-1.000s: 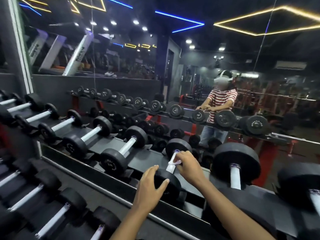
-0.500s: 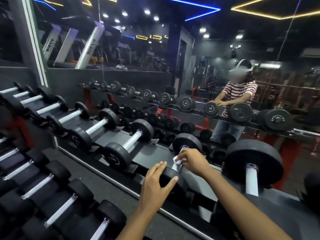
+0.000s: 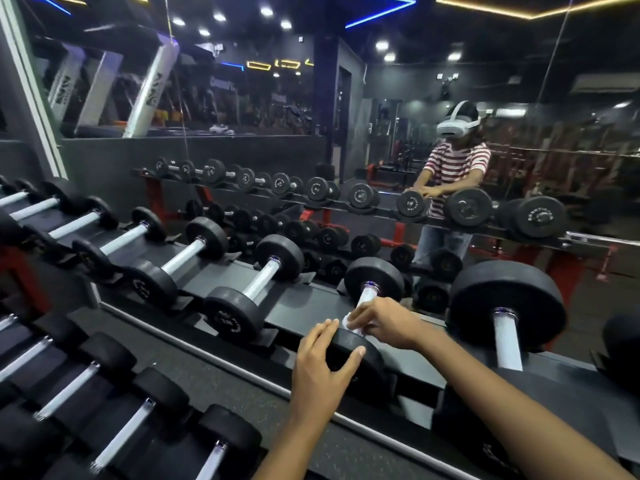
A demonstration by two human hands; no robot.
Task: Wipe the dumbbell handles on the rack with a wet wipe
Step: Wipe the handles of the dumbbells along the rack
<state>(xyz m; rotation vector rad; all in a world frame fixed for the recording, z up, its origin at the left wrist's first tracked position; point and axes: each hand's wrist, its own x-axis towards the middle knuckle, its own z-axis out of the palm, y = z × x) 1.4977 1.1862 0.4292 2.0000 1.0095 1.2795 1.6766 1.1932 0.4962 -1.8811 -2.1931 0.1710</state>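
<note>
Where my view falls, a dark sloped rack point(image 3: 304, 306) runs from lower right up to the far left, set against a wall mirror point(image 3: 398, 133) in a dim gym lit by ceiling spots and by blue and yellow light strips. I take the dumbbell point(image 3: 363, 327) under my hands as the landmark. My left hand point(image 3: 320, 367) lies over its near black head, fingers fairly straight and spread, thumb against the rim. My right hand point(image 3: 382, 325) is just beyond it, fingers curled round the pale handle with the white wet wipe point(image 3: 348, 322) pinched against the metal at the near end. Only the far end of the handle shows past my fingers, running into the far head.

Right of that dumbbell stands a bigger one point(image 3: 507, 317), upright handle bare. Left of it, a row of smaller dumbbells point(image 3: 249, 289) recedes along the same rack, and below it a lower tier point(image 3: 117, 434) holds more. Behind it the mirror shows a person point(image 3: 453, 174) in a red-and-white striped shirt wearing a white headset.

Raised lettering rings the reflected dumbbell heads, but I cannot read it.
</note>
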